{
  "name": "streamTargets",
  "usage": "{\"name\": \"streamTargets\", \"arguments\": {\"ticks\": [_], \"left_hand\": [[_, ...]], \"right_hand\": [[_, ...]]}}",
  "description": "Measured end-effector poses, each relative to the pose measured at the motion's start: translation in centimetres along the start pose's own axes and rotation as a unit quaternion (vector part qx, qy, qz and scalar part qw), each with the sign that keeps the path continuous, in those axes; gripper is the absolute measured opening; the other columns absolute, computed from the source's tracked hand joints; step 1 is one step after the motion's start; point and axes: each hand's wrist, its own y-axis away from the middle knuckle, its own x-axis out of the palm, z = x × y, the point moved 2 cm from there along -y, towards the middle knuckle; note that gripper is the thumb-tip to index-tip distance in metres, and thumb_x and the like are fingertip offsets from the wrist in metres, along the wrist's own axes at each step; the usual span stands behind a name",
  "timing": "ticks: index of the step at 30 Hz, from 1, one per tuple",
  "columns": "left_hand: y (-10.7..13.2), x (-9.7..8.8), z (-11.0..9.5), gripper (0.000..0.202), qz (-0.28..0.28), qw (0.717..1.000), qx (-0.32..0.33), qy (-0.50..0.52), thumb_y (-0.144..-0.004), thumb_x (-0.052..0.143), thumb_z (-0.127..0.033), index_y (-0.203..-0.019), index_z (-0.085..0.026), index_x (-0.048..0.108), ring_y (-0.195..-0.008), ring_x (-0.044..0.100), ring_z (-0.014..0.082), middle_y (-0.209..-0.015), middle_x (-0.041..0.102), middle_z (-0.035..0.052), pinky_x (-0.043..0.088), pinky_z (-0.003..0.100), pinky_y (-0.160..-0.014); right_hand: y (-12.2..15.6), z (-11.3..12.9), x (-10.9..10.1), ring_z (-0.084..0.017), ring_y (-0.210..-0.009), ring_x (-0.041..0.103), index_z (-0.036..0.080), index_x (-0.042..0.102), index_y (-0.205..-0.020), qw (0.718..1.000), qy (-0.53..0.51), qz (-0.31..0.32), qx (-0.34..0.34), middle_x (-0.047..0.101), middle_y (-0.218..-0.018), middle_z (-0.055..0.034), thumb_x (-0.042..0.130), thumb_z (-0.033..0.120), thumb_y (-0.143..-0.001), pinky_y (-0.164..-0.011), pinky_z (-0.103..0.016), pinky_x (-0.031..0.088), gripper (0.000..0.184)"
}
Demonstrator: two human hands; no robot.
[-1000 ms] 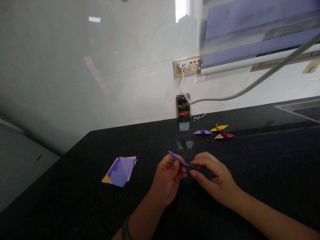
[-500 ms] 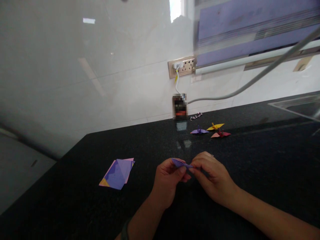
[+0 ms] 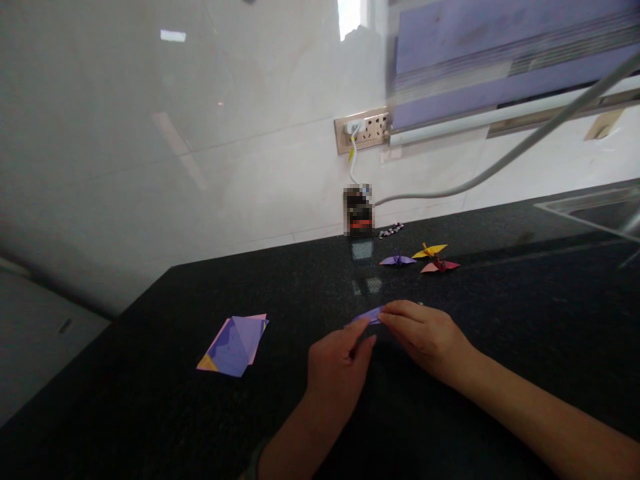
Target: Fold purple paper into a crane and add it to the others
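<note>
The left hand (image 3: 335,370) is laying its index fingertip on the folded purple paper (image 3: 371,315), its thumb standing apart with a gap between, so it is not pinching anything between the two. The right hand (image 3: 433,343) is bunching its fingers over the right end of that paper; its thumb is hiding underneath, so I cannot tell whether it is gripping or only pressing. The paper is lying low between both hands, over the black countertop (image 3: 150,413).

To the left, a loose stack of purple, pink and yellow paper sheets (image 3: 235,347) is resting on the countertop. Beyond the right hand, a purple paper crane (image 3: 399,261), a yellow paper crane (image 3: 431,251) and a red-and-pink paper crane (image 3: 441,267) are sitting close together. A beaded string (image 3: 391,231) is lying near the wall, below a wall socket (image 3: 373,131).
</note>
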Motion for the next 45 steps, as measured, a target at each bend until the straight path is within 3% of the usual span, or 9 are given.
{"name": "streamTargets", "arguments": {"ticks": [5,8,10,14,19,31,36,40,45], "left_hand": [[-0.4,0.7,0.9,0.015,0.068,0.997,-0.011,-0.028,-0.07,0.055,-0.016,-0.074,-0.024,0.067,-0.067,0.05,0.0151,-0.072,0.056,0.0012,0.038,0.026,-0.063],[-0.6,1.4,1.2,0.016,0.137,0.99,-0.022,-0.014,-0.066,0.055,-0.01,-0.067,-0.022,0.066,-0.069,0.052,0.0161,-0.071,0.058,0.0018,0.039,0.027,-0.067],[-0.7,1.6,1.2,0.017,0.139,0.99,-0.023,-0.019,-0.068,0.053,-0.01,-0.065,-0.021,0.065,-0.067,0.052,0.0166,-0.068,0.058,0.0024,0.039,0.027,-0.067],[-0.6,1.5,1.3,0.019,0.151,0.988,-0.012,-0.04,-0.07,0.048,-0.009,-0.07,-0.019,0.065,-0.069,0.054,0.0182,-0.07,0.06,0.0041,0.039,0.029,-0.066],[-0.5,1.4,2.2,0.019,0.168,0.983,-0.005,-0.07,-0.071,0.047,-0.008,-0.073,-0.018,0.063,-0.071,0.053,0.0194,-0.073,0.061,0.0049,0.037,0.03,-0.066],[-0.6,1.4,3.0,0.021,0.138,0.989,-0.027,0.04,-0.065,0.053,-0.006,-0.077,-0.022,0.061,-0.072,0.049,0.0204,-0.075,0.06,0.0027,0.032,0.032,-0.067],[-0.6,0.9,2.3,0.013,0.106,0.993,-0.022,0.043,-0.07,0.054,-0.012,-0.074,-0.021,0.062,-0.071,0.047,0.0203,-0.071,0.059,0.0033,0.03,0.032,-0.067],[-0.6,0.4,1.8,0.012,0.078,0.996,-0.019,0.037,-0.073,0.053,-0.016,-0.073,-0.022,0.064,-0.068,0.045,0.0197,-0.067,0.059,0.0034,0.03,0.031,-0.066],[-0.4,0.3,2.0,0.012,0.067,0.983,-0.09,0.145,-0.067,0.06,-0.015,-0.073,-0.023,0.065,-0.071,0.048,0.0195,-0.07,0.061,0.0019,0.034,0.03,-0.065]], "right_hand": [[-0.3,0.5,1.8,-0.013,-0.063,0.054,0.016,0.063,-0.078,0.987,0.053,0.153,-0.015,0.059,-0.072,-0.0046,0.048,0.011,-0.078,-0.058,-0.023,0.043,0.016],[-0.3,1.0,2.6,-0.014,-0.063,0.053,0.016,0.063,-0.074,0.977,0.052,0.204,-0.048,0.058,-0.07,-0.0038,0.05,0.012,-0.078,-0.057,-0.024,0.041,0.014],[0.0,1.0,2.7,-0.014,-0.063,0.053,0.016,0.063,-0.078,0.974,0.041,0.217,-0.057,0.058,-0.071,-0.0036,0.049,0.013,-0.079,-0.057,-0.024,0.04,0.015],[0.9,0.2,2.6,-0.014,-0.071,0.054,0.018,0.062,-0.093,0.977,0.001,0.214,-0.028,0.059,-0.08,-0.0046,0.044,0.013,-0.082,-0.062,-0.025,0.042,0.021],[1.6,-0.3,2.7,-0.017,-0.076,0.053,0.018,0.061,-0.092,0.982,-0.019,0.188,-0.015,0.059,-0.086,-0.0059,0.044,0.014,-0.082,-0.064,-0.028,0.043,0.02],[0.7,-1.0,3.8,-0.019,-0.073,0.051,0.016,0.06,-0.087,0.984,-0.005,0.176,-0.028,0.058,-0.082,-0.008,0.041,0.013,-0.08,-0.062,-0.031,0.043,0.02],[0.4,-0.8,3.3,-0.019,-0.074,0.049,0.017,0.055,-0.081,0.987,-0.063,0.138,0.055,0.056,-0.081,-0.0074,0.04,0.015,-0.08,-0.066,-0.034,0.041,0.015],[0.3,-0.1,2.7,-0.016,-0.067,0.049,0.019,0.051,-0.077,0.971,-0.152,0.151,0.108,0.054,-0.073,-0.0039,0.039,0.015,-0.082,-0.062,-0.031,0.04,0.014],[0.2,0.4,2.2,-0.014,-0.064,0.049,0.02,0.05,-0.074,0.959,-0.207,0.132,0.141,0.053,-0.068,-0.0017,0.04,0.015,-0.083,-0.057,-0.027,0.04,0.014]]}}
